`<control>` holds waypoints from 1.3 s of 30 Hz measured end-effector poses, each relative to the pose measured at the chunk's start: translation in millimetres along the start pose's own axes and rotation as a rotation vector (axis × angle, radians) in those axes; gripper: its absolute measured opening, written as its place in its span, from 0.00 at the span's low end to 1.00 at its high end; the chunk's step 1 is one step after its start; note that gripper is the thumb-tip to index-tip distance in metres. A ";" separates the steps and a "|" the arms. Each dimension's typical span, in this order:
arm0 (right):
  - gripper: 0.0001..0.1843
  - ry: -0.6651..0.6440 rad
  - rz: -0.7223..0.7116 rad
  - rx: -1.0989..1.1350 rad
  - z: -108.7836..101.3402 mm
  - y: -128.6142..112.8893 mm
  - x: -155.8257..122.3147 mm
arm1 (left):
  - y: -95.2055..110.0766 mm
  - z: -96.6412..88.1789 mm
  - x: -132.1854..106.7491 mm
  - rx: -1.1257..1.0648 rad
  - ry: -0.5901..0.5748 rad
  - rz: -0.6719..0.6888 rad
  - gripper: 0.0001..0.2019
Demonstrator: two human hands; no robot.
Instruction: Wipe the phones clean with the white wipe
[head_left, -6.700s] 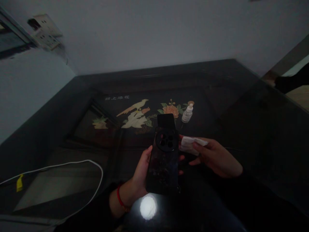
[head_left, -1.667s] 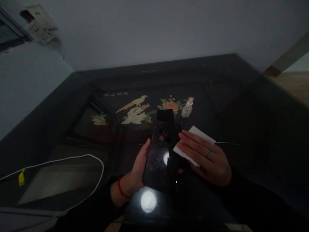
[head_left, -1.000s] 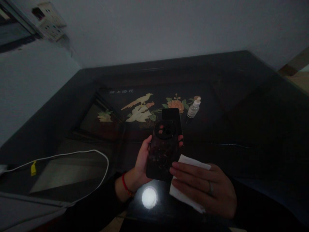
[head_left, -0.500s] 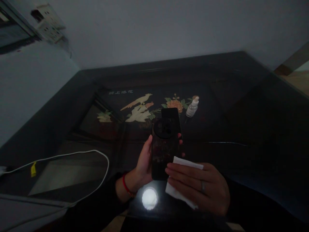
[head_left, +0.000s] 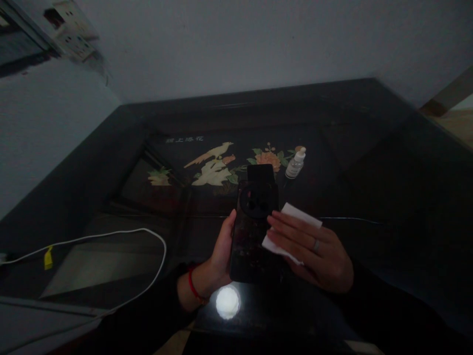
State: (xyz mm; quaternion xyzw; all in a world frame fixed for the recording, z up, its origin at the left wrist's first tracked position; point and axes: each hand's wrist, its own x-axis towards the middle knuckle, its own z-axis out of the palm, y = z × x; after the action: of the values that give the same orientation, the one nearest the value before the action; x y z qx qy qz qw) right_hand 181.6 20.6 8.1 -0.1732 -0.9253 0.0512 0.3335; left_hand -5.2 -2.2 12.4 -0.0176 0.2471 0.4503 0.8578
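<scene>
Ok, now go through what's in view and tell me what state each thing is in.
Phone: black case, back facing up, held upright in the left hand.
White wipe: folded, held under the fingers of the right hand, at the phone's edge.
Small bottle: standing upright on the dark inlaid table.
White cable: lying in a loop.
</scene>
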 end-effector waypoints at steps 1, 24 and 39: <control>0.19 -0.023 -0.064 0.024 0.9 -3.8 -2.0 | 0.8 0.9 0.6 0.001 -0.030 0.008 0.32; 0.19 -0.039 -0.074 0.048 5.4 -16.6 0.9 | -4.0 -16.9 4.4 0.094 -0.107 -0.137 0.31; 0.18 -0.018 -0.080 -0.017 7.0 -24.4 14.0 | -8.7 -23.1 0.9 0.250 -0.018 -0.155 0.26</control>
State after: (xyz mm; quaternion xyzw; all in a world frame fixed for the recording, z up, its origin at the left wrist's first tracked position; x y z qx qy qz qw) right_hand 160.1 2.8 16.2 -0.1384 -0.9349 0.0316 0.3253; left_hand -7.4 -12.5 -9.9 0.0741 0.2916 0.3487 0.8876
